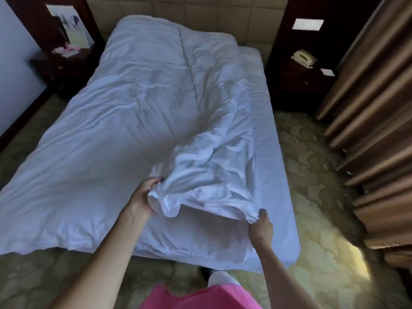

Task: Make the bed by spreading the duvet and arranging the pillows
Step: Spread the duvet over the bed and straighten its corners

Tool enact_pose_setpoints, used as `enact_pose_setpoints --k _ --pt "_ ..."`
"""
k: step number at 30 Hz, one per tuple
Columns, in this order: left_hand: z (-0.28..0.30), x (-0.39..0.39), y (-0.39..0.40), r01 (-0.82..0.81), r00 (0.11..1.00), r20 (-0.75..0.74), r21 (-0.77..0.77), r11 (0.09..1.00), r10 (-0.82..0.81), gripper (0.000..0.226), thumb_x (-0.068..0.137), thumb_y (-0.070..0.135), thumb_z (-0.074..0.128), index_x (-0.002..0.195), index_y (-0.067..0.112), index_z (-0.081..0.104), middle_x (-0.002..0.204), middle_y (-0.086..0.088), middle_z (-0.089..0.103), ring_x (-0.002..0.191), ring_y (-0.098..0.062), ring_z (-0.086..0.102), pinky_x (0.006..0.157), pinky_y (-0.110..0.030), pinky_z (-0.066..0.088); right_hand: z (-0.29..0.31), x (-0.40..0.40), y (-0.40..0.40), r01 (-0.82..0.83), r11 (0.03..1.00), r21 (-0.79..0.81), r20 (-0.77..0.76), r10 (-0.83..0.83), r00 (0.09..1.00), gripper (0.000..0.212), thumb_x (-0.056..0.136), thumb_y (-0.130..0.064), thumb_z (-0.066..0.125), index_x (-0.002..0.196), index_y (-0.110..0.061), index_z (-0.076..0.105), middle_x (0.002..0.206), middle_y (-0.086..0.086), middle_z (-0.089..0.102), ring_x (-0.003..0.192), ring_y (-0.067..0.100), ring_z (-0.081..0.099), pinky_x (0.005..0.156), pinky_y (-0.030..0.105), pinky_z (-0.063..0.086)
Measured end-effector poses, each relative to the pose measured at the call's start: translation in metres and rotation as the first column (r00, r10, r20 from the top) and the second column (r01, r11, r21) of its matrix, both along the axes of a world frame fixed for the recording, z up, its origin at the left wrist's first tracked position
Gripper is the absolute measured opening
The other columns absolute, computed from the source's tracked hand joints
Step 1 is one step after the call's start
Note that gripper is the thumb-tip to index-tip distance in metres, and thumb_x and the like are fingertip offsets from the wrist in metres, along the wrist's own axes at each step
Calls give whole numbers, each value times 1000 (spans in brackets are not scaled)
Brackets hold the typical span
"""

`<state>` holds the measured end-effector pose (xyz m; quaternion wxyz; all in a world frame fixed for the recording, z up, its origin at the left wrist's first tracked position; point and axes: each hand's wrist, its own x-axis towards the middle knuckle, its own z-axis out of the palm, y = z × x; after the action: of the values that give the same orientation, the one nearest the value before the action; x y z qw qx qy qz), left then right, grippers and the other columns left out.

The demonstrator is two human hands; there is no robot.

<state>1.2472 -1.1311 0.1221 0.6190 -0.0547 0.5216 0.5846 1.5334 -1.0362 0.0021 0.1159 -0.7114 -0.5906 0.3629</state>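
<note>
Both hands are clamped on the folded-over corner of the duvet (138, 112) at the foot of the bed (278, 197). From where I watch, the left hand (145, 197) sits at about 7 o'clock from that bunched corner, fingers curled into a thick wad of cloth. The right hand (259, 228) sits at about 5 o'clock, pinching the hem from below, well apart from the left.

Left of the hands, the duvet lies fairly flat, its near-left corner hanging over the bed edge toward the floor. Between the hands the corner is lifted off the mattress, with bare sheet showing beneath it. To the right, at 3 o'clock, a strip of mattress runs uncovered up to the headboard (200, 16). I see no pillows on the bed; I cannot tell where they are.

I judge the spreading is partly done: the right side needs pulling out and down. The risk as I see it is that the left hand's wad holds several layers, so a tug may drag the flat left side askew instead of unfolding the corner. The right pinch looks shallow and may slip off the hem under a firm pull.
</note>
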Motion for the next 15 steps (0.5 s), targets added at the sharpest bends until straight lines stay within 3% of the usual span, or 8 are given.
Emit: enact_pose_setpoints --k 3,6,9,10,12,14,15 --pt "-25 -23 -56 38 999 -4 -145 989 -39 33 72 14 48 76 -2 76 72 -14 73 60 -27 72 51 -29 59 16 -5 -13 -182 975 130 16 182 983 24 75 -1 39 94 -13 47 73 11 58 72 39 56 56 39 41" --pt "-15 -39 -72 59 997 50 -80 995 -56 17 57 5 65 68 -4 75 66 -16 72 52 -28 71 37 -32 53 38 -25 -23 -396 910 124 151 377 914 27 80 -9 41 105 -12 49 82 13 57 78 38 56 59 36 40" --pt "10 -64 -67 63 997 36 138 988 -68 61 11 4 96 69 0 77 73 -14 75 60 -26 73 41 -34 55 57 -37 -31 -513 851 110 284 468 837 28 82 -9 53 108 -13 47 94 18 61 89 41 60 64 39 46" --pt "19 -76 -64 61 998 13 186 981 -64 66 8 10 98 71 4 79 78 -11 76 66 -24 74 48 -33 58 62 -39 -33 -519 844 132 292 468 834 28 82 -10 53 109 -14 48 94 18 61 90 42 61 65 40 47" --pt "52 -86 -54 121 991 -84 272 955 -101 48 33 19 99 75 11 79 77 -4 76 68 -18 74 59 -29 60 76 -43 -38 -494 851 178 299 431 851 32 82 -4 43 111 -17 49 91 13 58 87 40 59 64 38 45" --pt "100 -85 -38 175 961 -261 305 936 -95 14 79 17 76 89 9 71 71 -2 74 65 -14 73 65 -27 58 89 -47 -42 -439 872 216 306 366 879 33 80 2 36 102 -19 49 84 6 54 77 35 53 59 35 39" --pt "125 -81 -29 226 936 -335 340 913 -107 15 90 14 63 101 6 68 79 -4 75 73 -16 73 69 -27 57 93 -49 -43 -408 882 237 298 334 894 30 78 3 35 94 -19 47 80 5 54 73 34 50 57 34 38"
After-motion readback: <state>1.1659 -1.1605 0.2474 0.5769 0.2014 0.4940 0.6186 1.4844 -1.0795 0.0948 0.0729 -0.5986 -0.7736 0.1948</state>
